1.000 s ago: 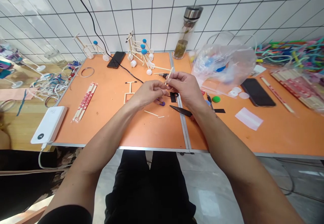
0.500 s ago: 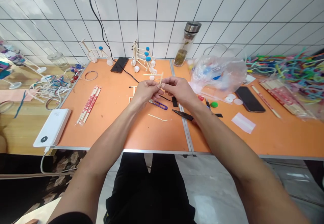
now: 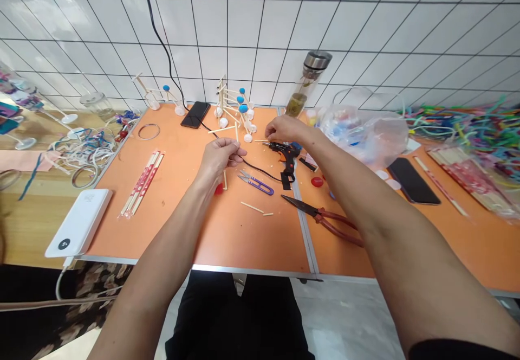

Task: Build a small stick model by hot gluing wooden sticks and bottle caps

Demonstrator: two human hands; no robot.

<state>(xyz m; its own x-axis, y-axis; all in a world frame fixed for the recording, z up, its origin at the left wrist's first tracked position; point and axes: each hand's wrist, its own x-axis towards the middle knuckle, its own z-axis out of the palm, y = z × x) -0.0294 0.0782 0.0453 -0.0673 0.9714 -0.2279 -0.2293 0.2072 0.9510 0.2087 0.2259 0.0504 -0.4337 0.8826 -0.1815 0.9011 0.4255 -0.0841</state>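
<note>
While the left hand (image 3: 219, 156) pinches an upright wooden stick (image 3: 236, 132) over the orange tabletop (image 3: 227, 230), the right hand (image 3: 284, 128), fingers curled, its grip unclear, hangs just above a black glue gun (image 3: 287, 155), near purple snips (image 3: 260, 186) and red-handled pliers (image 3: 325, 220).

The worktop (image 3: 252, 240) held two smartphones (image 3: 195, 115), one hot glue gun (image 3: 286, 156), one pair of pliers (image 3: 320, 218), one pair of snips (image 3: 255, 184).
</note>
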